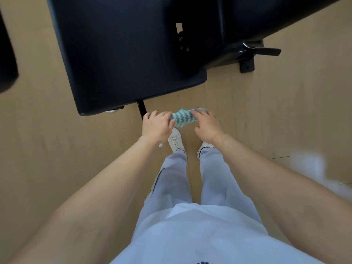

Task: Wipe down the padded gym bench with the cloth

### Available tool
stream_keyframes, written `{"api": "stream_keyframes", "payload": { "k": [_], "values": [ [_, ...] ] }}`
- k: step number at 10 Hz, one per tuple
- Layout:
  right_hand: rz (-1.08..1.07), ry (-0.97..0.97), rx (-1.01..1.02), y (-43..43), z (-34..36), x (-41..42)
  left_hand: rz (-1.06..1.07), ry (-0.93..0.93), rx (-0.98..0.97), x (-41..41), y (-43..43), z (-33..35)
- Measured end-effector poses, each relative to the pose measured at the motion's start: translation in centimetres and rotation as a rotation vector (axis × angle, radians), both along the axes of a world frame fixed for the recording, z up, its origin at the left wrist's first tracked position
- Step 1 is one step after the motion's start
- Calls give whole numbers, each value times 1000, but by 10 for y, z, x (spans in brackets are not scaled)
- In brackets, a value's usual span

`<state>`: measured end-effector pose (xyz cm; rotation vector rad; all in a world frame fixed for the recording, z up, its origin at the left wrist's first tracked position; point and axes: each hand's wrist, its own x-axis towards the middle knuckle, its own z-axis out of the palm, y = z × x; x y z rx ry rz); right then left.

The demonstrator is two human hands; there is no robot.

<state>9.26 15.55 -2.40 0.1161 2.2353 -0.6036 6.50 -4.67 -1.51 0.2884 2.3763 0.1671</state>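
The black padded gym bench point(122, 52) fills the upper middle of the head view, its near edge just ahead of my hands. A green-and-white zigzag cloth point(182, 118) is bunched between both hands, held in the air in front of the bench's near corner. My left hand point(157, 125) grips the cloth's left end. Gripping the right end is my right hand point(206, 124). The cloth does not touch the bench.
A second black pad point(266, 20) angles away at the upper right, with a black lever handle point(262, 50) and frame foot point(247, 66) below it. A dark object point(6, 60) lies at the left edge. Light wood floor point(295, 111) surrounds the bench; my white shoes point(176, 140) stand below my hands.
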Motion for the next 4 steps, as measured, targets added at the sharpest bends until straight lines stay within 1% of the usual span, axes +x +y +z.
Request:
{"api": "stream_keyframes", "payload": {
  "k": [1,2,3,4],
  "values": [
    [99,-137,84,3,3,-12,-114,-111,-86,-16,4,-6],
    [87,-178,69,9,-1,-23,-87,-188,-90,-30,7,-10],
    [-6,-129,10,15,3,-20,-70,-149,-87,-29,7,-8],
    [-136,-81,-14,31,15,-6,74,1,-25,-23,3,-2]
  ]
}}
